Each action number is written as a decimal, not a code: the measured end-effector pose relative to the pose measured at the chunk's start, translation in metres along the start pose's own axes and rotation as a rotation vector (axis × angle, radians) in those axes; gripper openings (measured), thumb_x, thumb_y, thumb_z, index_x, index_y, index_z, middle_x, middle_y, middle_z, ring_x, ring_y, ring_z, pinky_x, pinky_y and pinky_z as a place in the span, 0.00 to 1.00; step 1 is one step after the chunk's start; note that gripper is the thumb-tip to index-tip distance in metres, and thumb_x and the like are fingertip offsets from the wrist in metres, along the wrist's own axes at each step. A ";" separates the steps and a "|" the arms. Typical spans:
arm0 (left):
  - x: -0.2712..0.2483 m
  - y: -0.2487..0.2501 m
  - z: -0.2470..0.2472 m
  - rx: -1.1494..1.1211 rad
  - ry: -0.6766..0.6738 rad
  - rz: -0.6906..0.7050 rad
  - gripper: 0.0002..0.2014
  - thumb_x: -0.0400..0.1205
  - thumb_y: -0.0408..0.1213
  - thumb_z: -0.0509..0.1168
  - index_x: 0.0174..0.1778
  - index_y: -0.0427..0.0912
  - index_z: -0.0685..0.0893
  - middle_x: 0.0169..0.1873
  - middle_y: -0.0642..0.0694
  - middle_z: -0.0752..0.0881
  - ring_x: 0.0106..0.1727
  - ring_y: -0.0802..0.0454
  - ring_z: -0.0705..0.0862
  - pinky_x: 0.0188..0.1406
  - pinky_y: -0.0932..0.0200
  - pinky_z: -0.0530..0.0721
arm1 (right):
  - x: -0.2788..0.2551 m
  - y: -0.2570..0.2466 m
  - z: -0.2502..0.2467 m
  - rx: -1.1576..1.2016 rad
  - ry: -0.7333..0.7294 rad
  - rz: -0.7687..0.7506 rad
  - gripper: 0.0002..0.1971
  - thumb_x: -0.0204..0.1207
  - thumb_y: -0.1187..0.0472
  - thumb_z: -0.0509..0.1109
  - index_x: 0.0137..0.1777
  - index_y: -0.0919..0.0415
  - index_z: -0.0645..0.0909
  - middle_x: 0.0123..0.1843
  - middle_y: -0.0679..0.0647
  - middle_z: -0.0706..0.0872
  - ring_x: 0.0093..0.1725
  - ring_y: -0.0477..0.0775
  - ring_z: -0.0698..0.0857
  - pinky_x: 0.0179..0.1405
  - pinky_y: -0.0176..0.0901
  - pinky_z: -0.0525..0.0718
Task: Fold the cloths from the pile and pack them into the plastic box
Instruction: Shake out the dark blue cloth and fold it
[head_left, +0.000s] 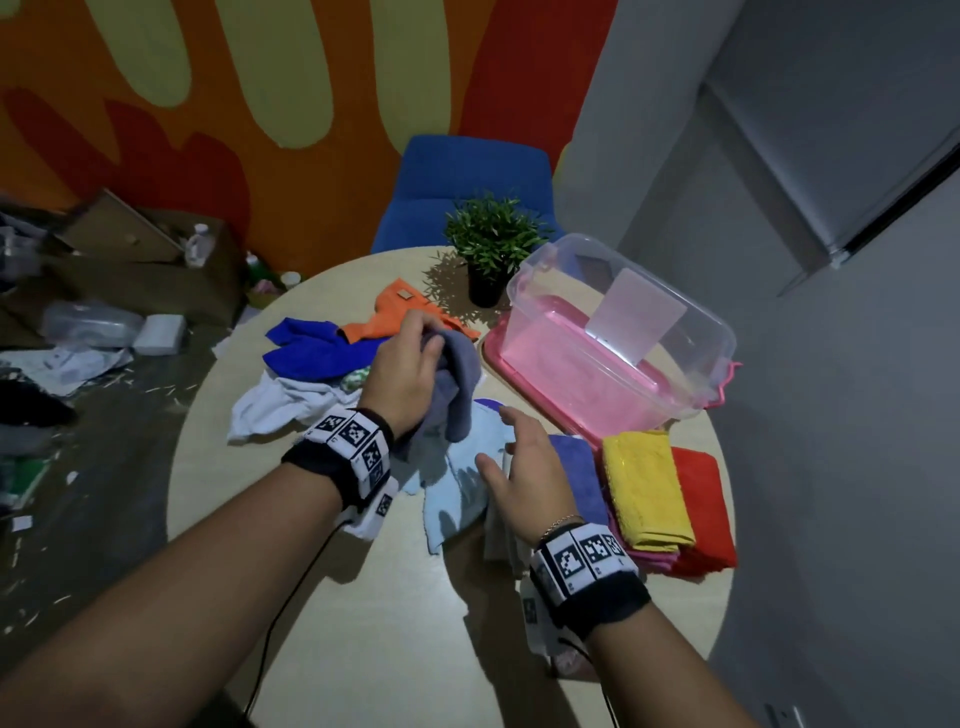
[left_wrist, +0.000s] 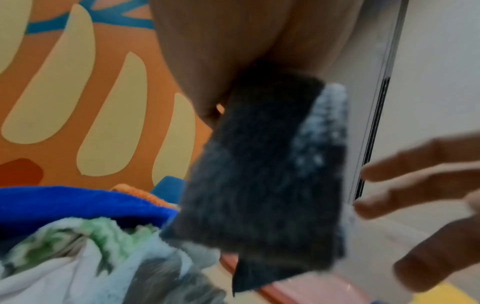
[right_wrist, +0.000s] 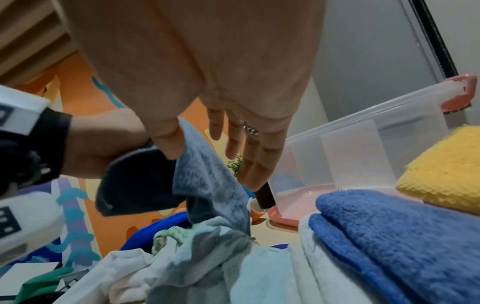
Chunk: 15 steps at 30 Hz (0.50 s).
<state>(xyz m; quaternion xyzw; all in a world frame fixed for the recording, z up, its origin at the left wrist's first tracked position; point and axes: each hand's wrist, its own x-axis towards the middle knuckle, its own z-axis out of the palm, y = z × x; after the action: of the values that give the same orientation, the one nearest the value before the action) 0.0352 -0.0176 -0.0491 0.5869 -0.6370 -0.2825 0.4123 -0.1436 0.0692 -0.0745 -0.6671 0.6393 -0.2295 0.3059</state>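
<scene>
Orange patterned wall (head_left: 322, 171), blue chair (head_left: 467, 182), round table (head_left: 374, 597).

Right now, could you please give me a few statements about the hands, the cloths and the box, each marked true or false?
1. The left hand grips a grey cloth. True.
2. The right hand holds the yellow cloth. False: its fingers are straight and hold nothing, and it hovers over the light blue cloth.
3. The plastic box already contains folded cloths. False: no cloth shows inside it.
4. The yellow cloth lies folded on a stack beside the red cloth. True.
5. The potted plant stands inside the box. False: it stands on the table, beside the box.
</scene>
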 end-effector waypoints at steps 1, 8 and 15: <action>-0.006 0.005 -0.003 -0.059 -0.027 0.020 0.03 0.90 0.34 0.57 0.56 0.46 0.75 0.42 0.49 0.83 0.41 0.56 0.81 0.35 0.65 0.73 | -0.001 -0.001 0.002 0.034 -0.008 -0.003 0.37 0.78 0.53 0.73 0.83 0.53 0.60 0.80 0.48 0.68 0.74 0.49 0.74 0.72 0.42 0.74; -0.051 0.001 -0.005 -0.245 -0.308 -0.089 0.05 0.92 0.41 0.55 0.53 0.54 0.74 0.36 0.51 0.81 0.38 0.58 0.81 0.40 0.57 0.79 | -0.014 -0.002 0.016 0.051 0.020 0.035 0.18 0.70 0.71 0.67 0.59 0.56 0.79 0.51 0.54 0.88 0.52 0.58 0.85 0.49 0.45 0.79; -0.075 -0.038 -0.018 0.184 -0.233 -0.089 0.09 0.83 0.38 0.67 0.56 0.53 0.77 0.48 0.49 0.81 0.52 0.48 0.82 0.55 0.49 0.82 | -0.019 -0.011 0.003 0.123 0.133 0.065 0.06 0.73 0.66 0.70 0.41 0.54 0.84 0.37 0.44 0.87 0.39 0.41 0.84 0.34 0.29 0.73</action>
<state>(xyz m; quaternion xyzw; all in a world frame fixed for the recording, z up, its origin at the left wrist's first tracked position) 0.0683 0.0529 -0.0865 0.6131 -0.6770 -0.3073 0.2672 -0.1356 0.0881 -0.0674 -0.6093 0.6640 -0.3023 0.3105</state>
